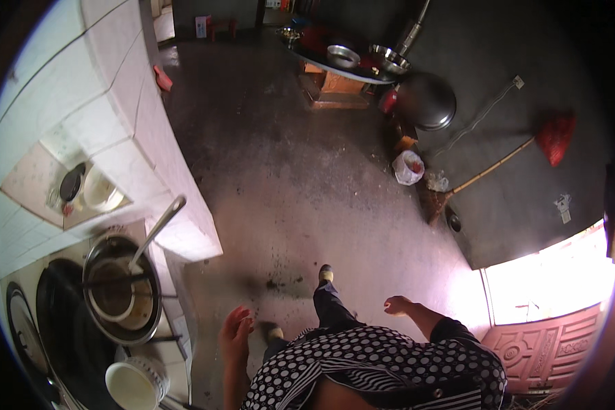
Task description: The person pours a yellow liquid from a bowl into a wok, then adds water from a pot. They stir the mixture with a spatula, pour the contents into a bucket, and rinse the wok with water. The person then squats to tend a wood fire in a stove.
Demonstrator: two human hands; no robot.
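My left hand (pixel 238 328) hangs beside my body with fingers loosely bent and nothing in it. It is nearest the tiled stove counter (pixel 182 328) on the left, without touching it. My right hand (pixel 398 306) is held out over the floor on the other side. Its fingers curl inward, and no object shows in it. On the counter sits a metal basin (pixel 156 312) containing a bowl and a long-handled ladle (pixel 159 230). Nearby are a large black wok (pixel 64 318) and a white bowl (pixel 136 384) with a patterned outside. One of my shoes (pixel 326 274) is forward on the floor.
Ahead, a round table (pixel 318 56) carries metal basins. Along the right wall are a large round metal lid (pixel 430 102), a lined waste bin (pixel 409 168) and a broom (pixel 492 165). A pink carved door (pixel 548 348) stands beside a bright doorway. A tiled wall (pixel 179 205) juts out left.
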